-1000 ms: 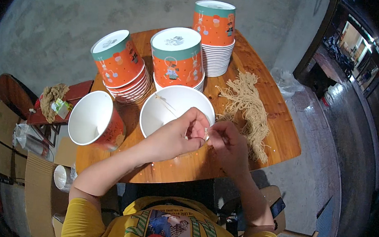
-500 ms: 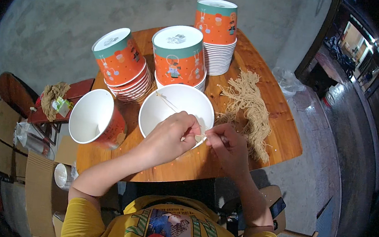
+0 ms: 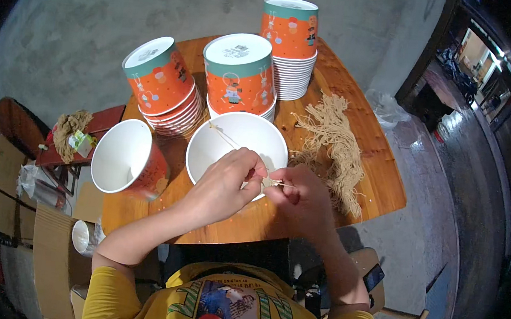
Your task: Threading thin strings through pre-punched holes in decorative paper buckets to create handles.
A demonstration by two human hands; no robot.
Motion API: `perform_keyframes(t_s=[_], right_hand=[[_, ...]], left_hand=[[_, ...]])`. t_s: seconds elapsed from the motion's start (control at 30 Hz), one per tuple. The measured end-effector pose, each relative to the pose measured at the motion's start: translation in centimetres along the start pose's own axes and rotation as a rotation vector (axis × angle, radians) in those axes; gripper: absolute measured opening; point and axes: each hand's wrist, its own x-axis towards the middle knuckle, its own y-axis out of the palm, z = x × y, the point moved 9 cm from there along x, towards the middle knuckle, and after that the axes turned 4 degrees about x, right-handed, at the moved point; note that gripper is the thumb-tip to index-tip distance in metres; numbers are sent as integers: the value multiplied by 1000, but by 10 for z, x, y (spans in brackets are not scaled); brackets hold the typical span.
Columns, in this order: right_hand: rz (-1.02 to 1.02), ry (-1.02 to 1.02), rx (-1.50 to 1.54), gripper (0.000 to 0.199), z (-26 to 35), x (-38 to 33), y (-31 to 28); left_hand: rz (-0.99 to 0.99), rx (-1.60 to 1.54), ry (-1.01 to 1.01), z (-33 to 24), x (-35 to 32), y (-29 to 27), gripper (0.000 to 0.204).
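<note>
A paper bucket (image 3: 205, 149), white inside, stands open-side up near the table's front edge. A thin beige string (image 3: 226, 135) runs from its far rim across the mouth toward my fingers. My left hand (image 3: 224, 181) reaches over the bucket, thumb and fingertips pinched on the string close to the near right rim. Right beside it, my right hand (image 3: 303, 199) pinches the same string, a short end of which sticks out past the thumb. Between the fingertips the string looks looped, though the fingers partly hide it. A bundle of beige strings (image 3: 337, 148) lies to the right.
Upside-down orange-and-green bucket stacks stand behind: left (image 3: 157, 80), middle (image 3: 238, 77) and back right (image 3: 290, 36). Another open bucket (image 3: 122, 155) is tilted at the left edge of the wooden table (image 3: 380, 175). A cardboard box (image 3: 52, 263) sits lower left; a phone (image 3: 373, 278) lies lower right.
My right hand has turned and come closer to my left, and a string end now shows beyond its thumb. My left hand stays nearly in place.
</note>
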Motion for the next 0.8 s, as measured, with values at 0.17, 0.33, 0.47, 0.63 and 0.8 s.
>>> perform_keyframes(t_s=[0.17, 0.33, 0.47, 0.63, 0.8], right_hand=[[-18, -41, -161, 21, 16, 3, 0], [-37, 29, -129, 16, 16, 3, 0], [-37, 102, -53, 14, 8, 2, -1], [-51, 68, -59, 14, 11, 2, -1], [-44, 80, 13, 17, 8, 1, -3]], left_hand=[[-38, 12, 39, -2, -1, -2, 12], [158, -307, -265, 17, -1, 9, 13], [125, -327, -210, 17, -1, 6, 16], [216, -388, -105, 2, -1, 15, 28], [194, -280, -70, -1, -1, 15, 26]])
